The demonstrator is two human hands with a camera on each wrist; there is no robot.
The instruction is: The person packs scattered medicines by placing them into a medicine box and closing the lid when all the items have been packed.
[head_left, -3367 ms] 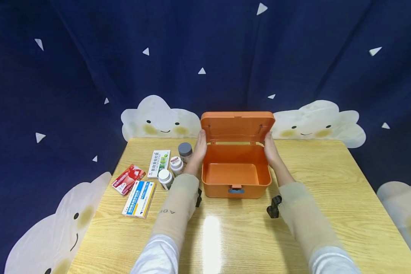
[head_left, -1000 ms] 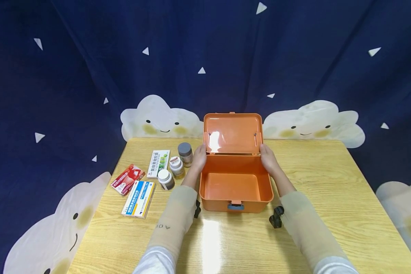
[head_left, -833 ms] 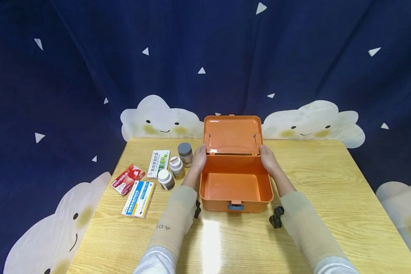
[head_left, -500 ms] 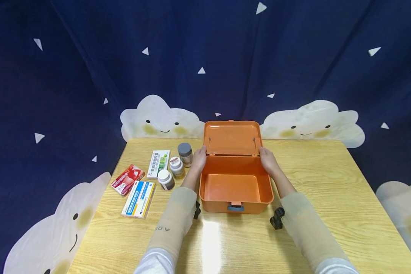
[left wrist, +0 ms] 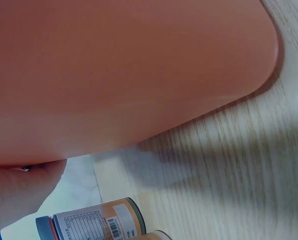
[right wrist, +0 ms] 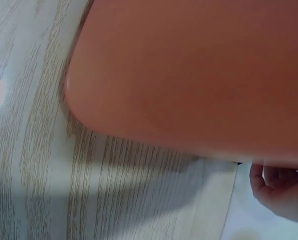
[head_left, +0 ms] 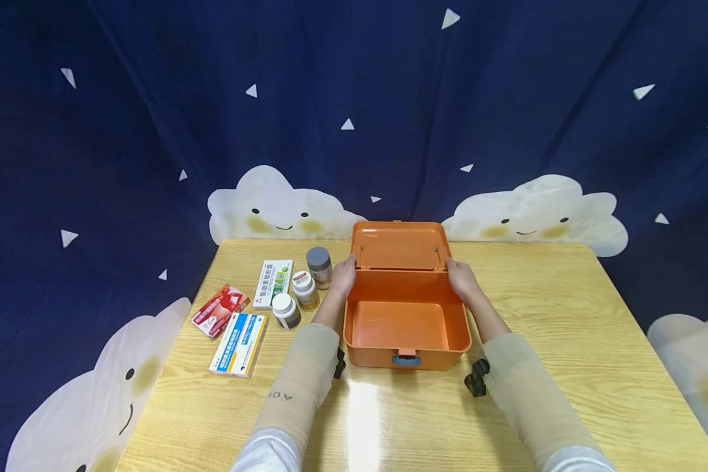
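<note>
An orange plastic storage box [head_left: 407, 357] with a blue-grey front latch sits on the wooden table, its inside bare. The lid [head_left: 400, 246] is raised and leans back behind it. My left hand [head_left: 343, 278] holds the back left corner by the hinge, fingertips at the lid's lower edge. On the opposite corner my right hand [head_left: 463, 280] has the same hold, its curled fingers [right wrist: 258, 182] showing under the box in the right wrist view. The box wall [left wrist: 139, 75] fills much of the left wrist view and hides most of the left fingers.
Left of the box stand a grey-capped bottle [head_left: 319, 265] and two white-capped bottles, the nearer one [head_left: 286, 310] in front. Farther left lie a green-white medicine box [head_left: 273, 284], a red one [head_left: 221, 309] and a blue-white one [head_left: 239, 344]. A dark blue curtain [head_left: 389, 98] hangs behind.
The box has come nearer along the table since the oldest frame, and both hands have shifted down the lid's sides. Over the last second the lid has tilted farther back.
</note>
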